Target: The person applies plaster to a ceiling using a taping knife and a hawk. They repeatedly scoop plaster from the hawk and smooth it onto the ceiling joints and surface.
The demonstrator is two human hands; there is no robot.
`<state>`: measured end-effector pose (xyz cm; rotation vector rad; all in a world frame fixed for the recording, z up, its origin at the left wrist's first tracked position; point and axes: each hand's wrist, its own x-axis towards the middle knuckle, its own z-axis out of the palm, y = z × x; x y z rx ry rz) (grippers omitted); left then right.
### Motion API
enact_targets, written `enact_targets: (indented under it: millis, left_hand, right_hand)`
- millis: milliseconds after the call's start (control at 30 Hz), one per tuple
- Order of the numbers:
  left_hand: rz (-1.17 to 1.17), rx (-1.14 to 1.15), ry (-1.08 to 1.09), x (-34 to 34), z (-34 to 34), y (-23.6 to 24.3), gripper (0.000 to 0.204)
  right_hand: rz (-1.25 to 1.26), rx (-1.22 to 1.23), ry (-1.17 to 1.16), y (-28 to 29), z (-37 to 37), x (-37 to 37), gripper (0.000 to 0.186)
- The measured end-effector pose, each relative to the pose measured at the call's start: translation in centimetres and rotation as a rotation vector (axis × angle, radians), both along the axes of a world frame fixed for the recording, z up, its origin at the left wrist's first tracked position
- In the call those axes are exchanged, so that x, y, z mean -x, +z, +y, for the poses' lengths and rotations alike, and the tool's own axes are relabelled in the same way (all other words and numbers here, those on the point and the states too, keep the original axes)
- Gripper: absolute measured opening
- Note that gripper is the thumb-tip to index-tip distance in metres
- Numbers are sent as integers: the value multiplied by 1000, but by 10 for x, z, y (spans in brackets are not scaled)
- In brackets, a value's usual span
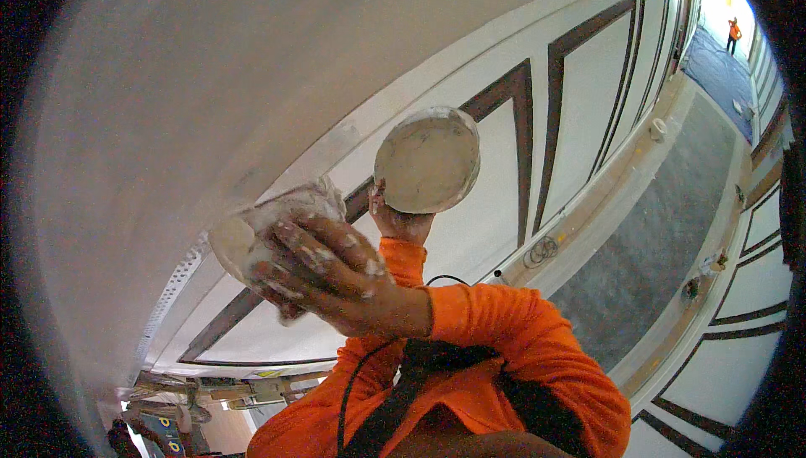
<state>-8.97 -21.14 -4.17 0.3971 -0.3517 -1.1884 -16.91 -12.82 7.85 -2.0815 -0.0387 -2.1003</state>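
Note:
My left hand [401, 221] holds up a round, shallow dish [453, 115] from below and from its near side. Wet, beige plaster or filler [428, 160] covers its face. Crossing over the left arm, my right hand [323, 269] is closed round a white-smeared, rumpled thing [294, 199] whose kind I cannot make out. At its left end shows a beige, rounded lump [232, 242]. White smears coat the fingers of my right hand. Both sit close to the pale wall surface [168, 105]; whether the held thing touches it I cannot tell.
A perforated metal corner strip [178, 286] runs along an edge at left. White panels with dark brown frames [537, 122] line the corridor. A grey floor covering [655, 223] lies between boards, with coiled wire [541, 250] beside it. A person in orange [734, 34] stands far off by a blue sheet [714, 68].

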Motion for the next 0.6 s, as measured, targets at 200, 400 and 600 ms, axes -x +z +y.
enact_targets:
  millis: [200,400,600]
  left_hand:
    - [52,31,-33,-27,39,-6,64]
    - [67,62,-80,-63,85,-8,63]
    - [27,16,-142,-82,134,-3,62]
  right_hand:
    - [177,-133,-681,16,-54,4,56]
    - [-12,169,-444,-13,-21,-39,49]
    - [-501,-337,-627,29,-86,2,49]
